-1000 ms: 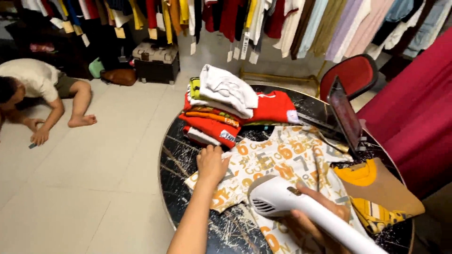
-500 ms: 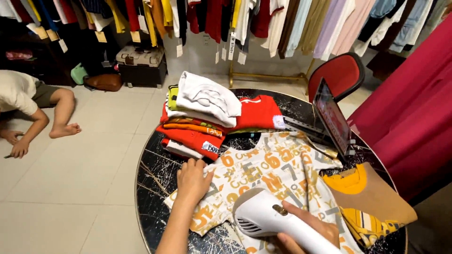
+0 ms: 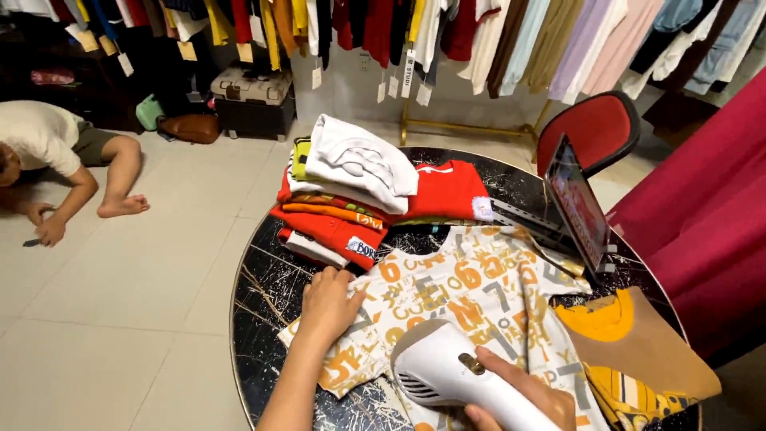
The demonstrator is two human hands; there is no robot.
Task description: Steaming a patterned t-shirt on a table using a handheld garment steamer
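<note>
Right now the left hand (image 3: 329,303) lies flat, fingers together, on the left edge of a cream shirt (image 3: 471,295) printed with orange and grey letters, spread across the round black table (image 3: 263,295) in the lower middle of the frame. The right hand (image 3: 519,395) is clamped around the handle of a white handheld steamer (image 3: 447,371), whose head sits over the shirt's lower part, just right of the left hand.

To do this well, I judge the flat hand should keep the cloth taut and stay clear of the steamer's face, while the steamer moves slowly along the fabric away from the fingers.

Above the shirt, in the middle of the frame, stands a stack of folded clothes (image 3: 351,199) in red, orange, yellow and white; a small white label shows on a red fold at the stack's lower edge, its print too small to tell. At the right an open laptop (image 3: 574,203) stands on the table, with a brown and yellow garment (image 3: 638,351) below it. Along the top hang clothes on a rail (image 3: 479,40), with small pale paper tags dangling from several. A red chair (image 3: 594,128) stands behind the table. At the far left a person (image 3: 56,152) crouches on the tiled floor.
</note>
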